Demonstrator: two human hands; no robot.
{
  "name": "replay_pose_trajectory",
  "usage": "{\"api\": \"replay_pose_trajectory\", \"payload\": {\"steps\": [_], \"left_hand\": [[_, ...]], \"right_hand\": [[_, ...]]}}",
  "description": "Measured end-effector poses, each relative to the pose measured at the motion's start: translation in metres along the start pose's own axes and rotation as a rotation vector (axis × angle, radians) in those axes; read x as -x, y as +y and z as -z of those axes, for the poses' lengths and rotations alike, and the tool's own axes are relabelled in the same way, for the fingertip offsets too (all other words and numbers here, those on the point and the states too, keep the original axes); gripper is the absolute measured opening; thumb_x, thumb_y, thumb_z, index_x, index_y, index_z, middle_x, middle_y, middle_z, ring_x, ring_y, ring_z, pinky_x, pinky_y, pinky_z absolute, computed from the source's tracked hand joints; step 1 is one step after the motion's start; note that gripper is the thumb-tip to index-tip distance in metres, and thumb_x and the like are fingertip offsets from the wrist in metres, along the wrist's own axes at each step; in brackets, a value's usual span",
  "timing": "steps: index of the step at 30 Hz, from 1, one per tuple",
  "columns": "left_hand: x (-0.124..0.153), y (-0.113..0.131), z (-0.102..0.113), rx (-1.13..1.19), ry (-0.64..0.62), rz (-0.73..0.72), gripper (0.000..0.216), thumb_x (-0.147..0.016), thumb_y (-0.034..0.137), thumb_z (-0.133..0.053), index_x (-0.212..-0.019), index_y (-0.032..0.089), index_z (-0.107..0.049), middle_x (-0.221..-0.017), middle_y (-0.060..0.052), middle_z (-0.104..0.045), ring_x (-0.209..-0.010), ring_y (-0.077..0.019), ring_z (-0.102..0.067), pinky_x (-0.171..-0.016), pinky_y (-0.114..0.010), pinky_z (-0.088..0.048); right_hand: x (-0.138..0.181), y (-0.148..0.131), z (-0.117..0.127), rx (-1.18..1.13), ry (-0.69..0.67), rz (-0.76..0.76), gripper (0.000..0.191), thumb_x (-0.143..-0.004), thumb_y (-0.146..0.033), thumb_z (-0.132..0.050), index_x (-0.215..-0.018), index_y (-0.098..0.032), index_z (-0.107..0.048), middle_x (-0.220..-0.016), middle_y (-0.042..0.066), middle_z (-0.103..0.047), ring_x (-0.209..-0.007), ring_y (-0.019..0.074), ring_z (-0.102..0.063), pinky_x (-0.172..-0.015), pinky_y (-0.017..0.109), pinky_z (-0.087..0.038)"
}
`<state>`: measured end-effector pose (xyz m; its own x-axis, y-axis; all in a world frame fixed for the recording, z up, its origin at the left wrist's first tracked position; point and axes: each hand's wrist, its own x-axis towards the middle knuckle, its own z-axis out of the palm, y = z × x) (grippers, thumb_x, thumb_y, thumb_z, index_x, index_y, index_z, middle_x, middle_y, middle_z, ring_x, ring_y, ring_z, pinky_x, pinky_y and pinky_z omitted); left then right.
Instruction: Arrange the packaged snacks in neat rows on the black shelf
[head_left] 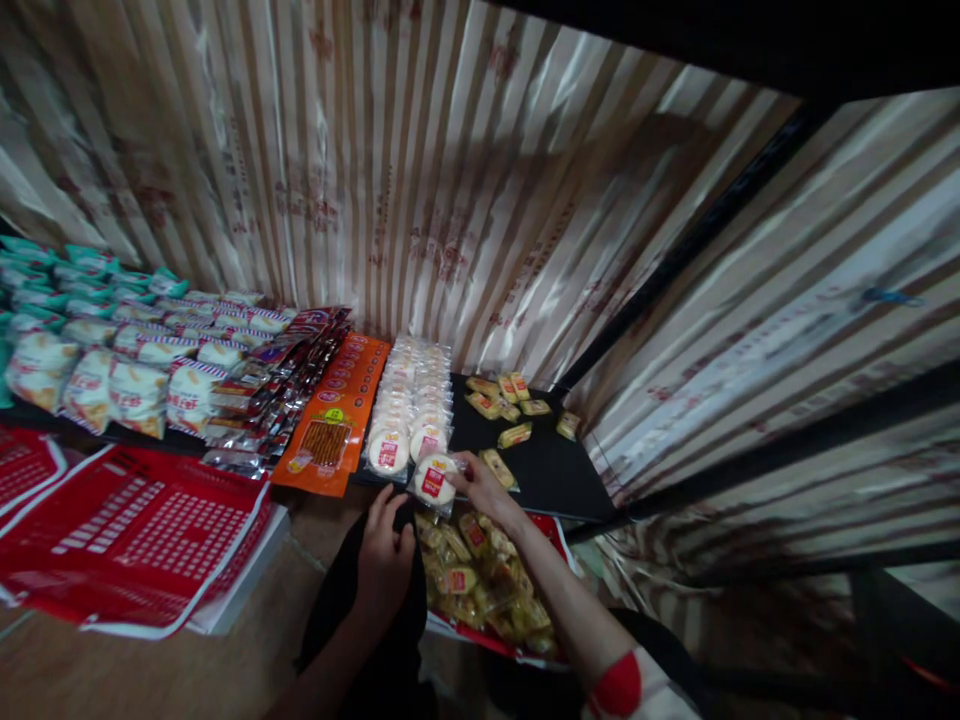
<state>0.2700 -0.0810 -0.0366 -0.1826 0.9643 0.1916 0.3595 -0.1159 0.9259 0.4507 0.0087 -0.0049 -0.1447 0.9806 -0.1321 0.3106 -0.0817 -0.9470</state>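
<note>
My right hand (486,490) pinches the edge of a clear packet holding a round white rice cracker (434,486) with a red label. The packet is just in front of two rows of similar rice cracker packets (409,395) on the black shelf (562,475). My left hand (384,548) lies over my dark-clothed knee, its fingers loosely apart and holding nothing. Below my right forearm, a red-edged bag contains many small yellow-wrapped snacks (457,580). Several loose yellow-wrapped snacks (514,435) lie scattered on the shelf's right end.
Left of the crackers lie an orange snack packet (326,425), dark shiny packets (300,370), and white-and-teal bags (135,385). A red printed bag (135,530) is at lower left. Behind runs striped sheeting (420,170), crossed by a black frame bar (690,250) at right.
</note>
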Motion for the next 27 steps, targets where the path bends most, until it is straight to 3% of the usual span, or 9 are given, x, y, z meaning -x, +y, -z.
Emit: {"api": "replay_pose_trajectory", "payload": {"steps": [5,9,13,16,20,23,27], "left_hand": [[-0.023,0.002,-0.008,-0.274,0.074,-0.245,0.034,-0.08,0.014,-0.044,-0.111,0.013,-0.059,-0.131,-0.015,-0.048,-0.122,-0.0284,-0.042,-0.098,-0.046,-0.043],[-0.043,-0.006,-0.01,-0.423,0.093,-0.286,0.037,-0.078,0.012,-0.048,-0.113,0.013,-0.058,-0.134,-0.016,-0.042,-0.126,-0.032,-0.036,-0.101,-0.048,-0.039],[-0.05,-0.017,-0.01,-0.48,0.086,-0.302,0.039,-0.077,0.011,-0.047,-0.115,0.013,-0.057,-0.135,-0.016,-0.04,-0.125,-0.0334,-0.037,-0.1,-0.049,-0.04],[-0.049,-0.024,-0.011,-0.499,0.093,-0.327,0.039,-0.078,0.011,-0.046,-0.116,0.013,-0.057,-0.137,-0.017,-0.038,-0.124,-0.0328,-0.037,-0.1,-0.048,-0.04],[-0.05,-0.027,-0.012,-0.502,0.105,-0.343,0.038,-0.08,0.013,-0.044,-0.115,0.013,-0.058,-0.136,-0.017,-0.04,-0.125,-0.0322,-0.038,-0.1,-0.049,-0.04],[-0.051,-0.026,-0.012,-0.503,0.119,-0.345,0.036,-0.08,0.014,-0.044,-0.113,0.013,-0.06,-0.134,-0.018,-0.042,-0.124,-0.0322,-0.038,-0.1,-0.048,-0.039],[-0.053,-0.024,-0.011,-0.509,0.125,-0.343,0.035,-0.079,0.013,-0.044,-0.11,0.014,-0.062,-0.131,-0.017,-0.044,-0.121,-0.0314,-0.04,-0.1,-0.047,-0.038]], "right_hand": [[-0.024,0.002,0.0,0.234,0.075,0.025,0.017,-0.072,-0.03,-0.059,-0.087,-0.022,-0.058,-0.074,-0.003,-0.062,-0.07,0.015,-0.057,-0.066,0.027,-0.047],[-0.034,0.001,-0.01,0.385,0.159,0.032,0.017,-0.075,-0.027,-0.053,-0.088,-0.02,-0.059,-0.074,-0.001,-0.061,-0.069,0.0161,-0.057,-0.069,0.03,-0.047],[-0.028,0.005,-0.026,0.45,0.386,0.102,0.037,-0.076,-0.027,-0.051,-0.111,-0.014,-0.056,-0.093,0.009,-0.06,-0.081,0.0207,-0.058,-0.077,0.036,-0.049],[-0.014,0.011,-0.039,0.504,0.518,0.212,0.055,-0.08,-0.032,-0.051,-0.132,-0.014,-0.042,-0.12,0.017,-0.049,-0.106,0.0269,-0.052,-0.087,0.043,-0.047],[0.002,0.018,-0.052,0.719,0.448,0.403,0.05,-0.085,-0.035,-0.051,-0.134,-0.027,-0.044,-0.142,0.01,-0.032,-0.13,0.0306,-0.029,-0.102,0.049,-0.035],[0.006,0.023,-0.056,0.803,0.35,0.467,0.044,-0.087,-0.032,-0.05,-0.13,-0.028,-0.048,-0.145,0.007,-0.031,-0.131,0.0294,-0.027,-0.103,0.049,-0.034],[0.002,0.024,-0.058,0.827,0.357,0.436,0.044,-0.087,-0.033,-0.05,-0.13,-0.025,-0.049,-0.145,0.009,-0.033,-0.129,0.0289,-0.03,-0.104,0.046,-0.034]]}}
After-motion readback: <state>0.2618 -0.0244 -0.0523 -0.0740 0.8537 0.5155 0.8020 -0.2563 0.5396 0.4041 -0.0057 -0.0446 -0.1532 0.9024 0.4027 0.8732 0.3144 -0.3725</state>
